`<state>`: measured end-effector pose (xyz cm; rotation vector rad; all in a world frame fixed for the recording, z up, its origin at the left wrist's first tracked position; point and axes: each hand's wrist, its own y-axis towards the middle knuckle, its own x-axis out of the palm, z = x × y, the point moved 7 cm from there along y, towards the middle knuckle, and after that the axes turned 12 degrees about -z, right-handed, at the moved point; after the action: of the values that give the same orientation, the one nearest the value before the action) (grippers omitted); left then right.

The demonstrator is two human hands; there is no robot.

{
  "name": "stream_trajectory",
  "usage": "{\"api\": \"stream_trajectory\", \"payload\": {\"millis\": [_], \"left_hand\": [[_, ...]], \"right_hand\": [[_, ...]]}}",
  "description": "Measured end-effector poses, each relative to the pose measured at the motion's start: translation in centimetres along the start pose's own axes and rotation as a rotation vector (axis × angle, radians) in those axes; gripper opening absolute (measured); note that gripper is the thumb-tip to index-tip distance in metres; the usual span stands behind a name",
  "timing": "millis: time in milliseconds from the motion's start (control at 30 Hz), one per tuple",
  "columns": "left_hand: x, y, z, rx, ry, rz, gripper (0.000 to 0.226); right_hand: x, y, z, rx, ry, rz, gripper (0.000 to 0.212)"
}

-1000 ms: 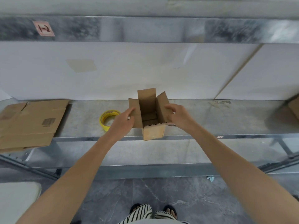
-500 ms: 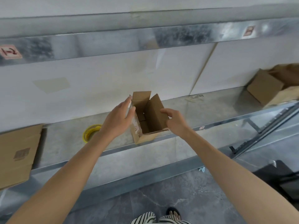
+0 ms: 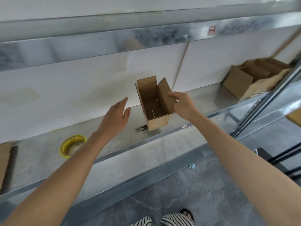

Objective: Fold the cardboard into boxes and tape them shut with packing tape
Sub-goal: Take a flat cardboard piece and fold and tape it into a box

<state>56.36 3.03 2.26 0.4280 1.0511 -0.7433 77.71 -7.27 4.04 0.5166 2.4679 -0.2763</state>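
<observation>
Head view, from the left: flat cardboard [image 3: 4,160] lies at the far end of the shelf [image 3: 40,160], likely stock waiting to be folded. A yellow tape roll [image 3: 72,145] lies flat at about eight o'clock from the box, probably kept within reach for sealing. The left hand [image 3: 116,118] hovers over the shelf at nine o'clock from the box. Its fingers [image 3: 123,103] are straight and close together, holding nothing and clear of the box's wall. A small metal cutter [image 3: 140,128] pokes out at the box's seven o'clock corner, touching or just beside it; I cannot tell which. The box [image 3: 154,103] stands on the shelf near its front edge, top flaps up, bottom flaps folded in. The right hand [image 3: 182,105] grips its right flap at three o'clock, fingers [image 3: 172,95] curled over the flap's edge, probably to steady it. So the box is held on one side only, with a gap to the left fingers. At two o'clock, well apart, a second box [image 3: 250,77] sits open.
</observation>
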Motion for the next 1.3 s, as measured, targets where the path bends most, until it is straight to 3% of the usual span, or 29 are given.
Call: {"api": "stream_trajectory", "payload": {"millis": [267, 767, 1033, 1200, 1300], "left_hand": [[4.2, 5.4, 6.7, 0.045, 0.09, -0.081, 0.048], [15.3, 18.5, 25.9, 0.045, 0.113, -0.117, 0.044], [21.3, 21.2, 32.2, 0.047, 0.068, -0.275, 0.057], [24.3, 22.9, 34.4, -0.012, 0.002, -0.274, 0.081], [26.3, 24.4, 34.7, -0.028, -0.085, -0.248, 0.082]], "right_hand": [[-7.8, 1.0, 7.4, 0.078, 0.053, 0.036, 0.058], [-28.2, 5.4, 22.1, 0.092, -0.031, 0.055, 0.053], [-30.8, 8.4, 26.5, 0.097, 0.049, 0.025, 0.049], [-31.6, 8.2, 26.9, 0.052, 0.051, -0.019, 0.044], [-32.3, 6.8, 27.5, 0.041, 0.036, 0.016, 0.044]]}}
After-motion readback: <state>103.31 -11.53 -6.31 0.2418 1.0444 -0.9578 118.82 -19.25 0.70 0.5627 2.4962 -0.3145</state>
